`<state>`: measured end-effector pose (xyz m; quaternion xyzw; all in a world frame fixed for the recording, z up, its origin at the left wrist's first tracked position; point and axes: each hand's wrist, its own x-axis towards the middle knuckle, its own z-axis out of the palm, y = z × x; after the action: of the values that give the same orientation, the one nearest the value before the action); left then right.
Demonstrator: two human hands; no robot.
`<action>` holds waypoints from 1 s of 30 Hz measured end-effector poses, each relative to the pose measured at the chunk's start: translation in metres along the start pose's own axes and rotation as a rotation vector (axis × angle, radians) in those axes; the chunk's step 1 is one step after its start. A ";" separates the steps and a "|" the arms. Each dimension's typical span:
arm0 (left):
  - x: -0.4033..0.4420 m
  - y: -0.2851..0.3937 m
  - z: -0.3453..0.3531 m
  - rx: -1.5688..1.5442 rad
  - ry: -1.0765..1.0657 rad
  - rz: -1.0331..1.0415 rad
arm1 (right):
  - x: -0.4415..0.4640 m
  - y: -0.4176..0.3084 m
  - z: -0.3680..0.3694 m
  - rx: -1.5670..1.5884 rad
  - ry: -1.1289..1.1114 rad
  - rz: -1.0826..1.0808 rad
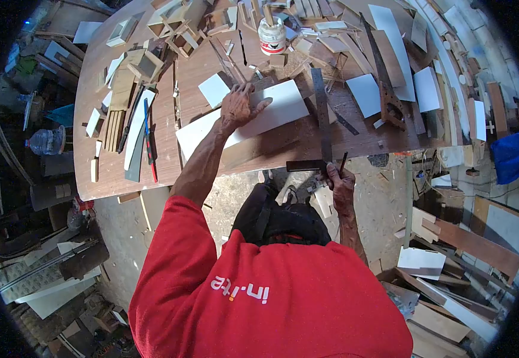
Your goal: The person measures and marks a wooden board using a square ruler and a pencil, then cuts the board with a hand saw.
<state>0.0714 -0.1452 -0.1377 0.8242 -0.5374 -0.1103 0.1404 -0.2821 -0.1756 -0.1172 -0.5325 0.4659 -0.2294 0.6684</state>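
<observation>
My left hand [240,109] lies on a long white board [283,107], its thumb and fingers apart, pressing on the top face. The board rests at a slant near the table's front edge. In my right hand [341,184], at the table edge, is a dark try square [322,113]. Its long blade points away from me over the tabletop, beyond the board's right end, and its short arm [304,166] points left. A thin dark stick, perhaps a pencil [343,161], sticks up from the same hand. A smaller white piece [214,90] lies behind the left hand.
A handsaw [384,83] lies on the right of the wooden table [205,179]. A white tub [272,37] stands at the back among wood offcuts. Wood strips [119,113] and a red-and-blue pencil [149,140] lie at left. Scrap boards [444,298] crowd the floor at right.
</observation>
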 end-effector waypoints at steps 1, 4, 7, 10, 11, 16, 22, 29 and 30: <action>-0.002 0.002 0.000 0.002 -0.002 -0.001 | 0.001 0.000 0.000 -0.008 -0.013 0.015; -0.017 0.013 -0.004 0.083 -0.134 -0.076 | 0.001 -0.002 0.004 -0.012 -0.006 0.003; -0.037 0.018 -0.011 0.139 -0.149 0.006 | 0.003 0.005 0.004 0.011 -0.006 0.033; -0.042 0.005 0.003 0.097 -0.141 0.079 | 0.005 0.008 0.007 0.023 -0.023 -0.001; -0.041 -0.001 0.007 0.099 -0.146 0.084 | 0.005 0.009 0.010 0.027 -0.018 0.002; -0.029 -0.003 -0.022 -0.163 -0.151 0.293 | 0.011 0.014 0.012 0.001 -0.035 -0.011; -0.006 0.003 -0.058 -0.074 -0.352 0.176 | 0.011 0.014 0.010 0.128 0.051 -0.019; -0.006 -0.005 -0.056 -0.052 0.008 0.320 | 0.035 0.024 -0.002 0.088 0.170 -0.040; -0.005 -0.004 -0.058 0.033 0.017 0.284 | 0.039 0.026 -0.001 0.071 0.206 -0.094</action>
<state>0.0920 -0.1322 -0.0846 0.7429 -0.6492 -0.0734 0.1458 -0.2697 -0.1985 -0.1561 -0.5034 0.4983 -0.3301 0.6239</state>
